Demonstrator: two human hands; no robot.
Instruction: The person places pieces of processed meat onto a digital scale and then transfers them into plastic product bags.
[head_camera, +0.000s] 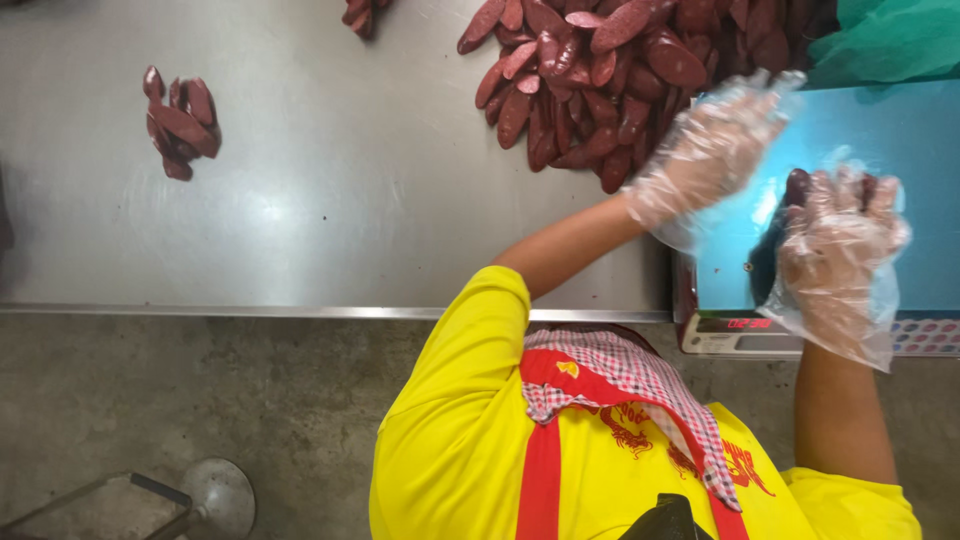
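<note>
The right hand (838, 262), in a loose clear plastic glove, grips dark red sausage slices (797, 186) over the blue scale platform (900, 150); adding them gently would steady the reading. The gloved left hand (712, 150) hangs open and empty, just short of the sausage heap (610, 75) on the steel tabletop (350, 200).

Your head camera is looking almost straight down, and it is giving you the only view here, so nothing is being shared with a second one. It is sitting close enough that your own yellow shirt (470, 440) is filling the lower middle of the frame. Beyond it, the steel table (340, 200) is running across the upper half, its front edge lying level, with the concrete floor (200, 400) showing below on the left.
</note>
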